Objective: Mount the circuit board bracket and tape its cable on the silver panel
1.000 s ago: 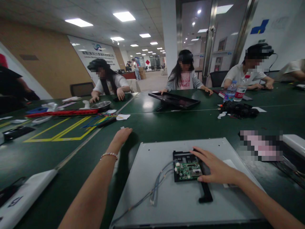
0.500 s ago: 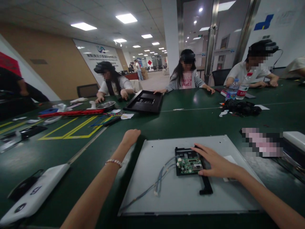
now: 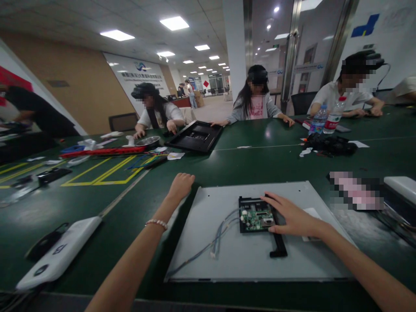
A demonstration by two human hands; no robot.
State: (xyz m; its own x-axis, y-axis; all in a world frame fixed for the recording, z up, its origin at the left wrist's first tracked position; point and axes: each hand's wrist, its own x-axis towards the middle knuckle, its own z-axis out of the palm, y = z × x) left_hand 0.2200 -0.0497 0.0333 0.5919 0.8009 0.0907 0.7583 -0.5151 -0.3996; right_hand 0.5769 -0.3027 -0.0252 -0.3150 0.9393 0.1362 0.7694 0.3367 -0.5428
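Note:
A large flat grey metal panel [image 3: 195, 251] lies in front of me on the table. On it sits a black plastic frame [image 3: 278, 245] with a green circuit board [image 3: 258, 221] in it. My right hand [image 3: 292, 216] grips the frame's right side, thumb at the near end and fingers at the far end. Grey-blue cables [image 3: 212, 242] run from the board's left across the panel. My left hand [image 3: 182, 185], curled closed, rests by the panel's far left corner. Whatever its fingers may hold is hidden. A white label [image 3: 312, 223] lies partly behind my right hand.
A white power bank [image 3: 61, 253] lies at left, near yellow tape lines [image 3: 107, 182]. Across the table, co-workers in headsets sit by a black tray-like frame [image 3: 196, 136]. At right are bottles [image 3: 333, 117], a black bundle [image 3: 331, 144] and a blurred pink device [image 3: 355, 190].
My view has shifted slightly, so things appear a little higher or to the right. My right hand keeps its grip on the frame; the left stays by the panel corner.

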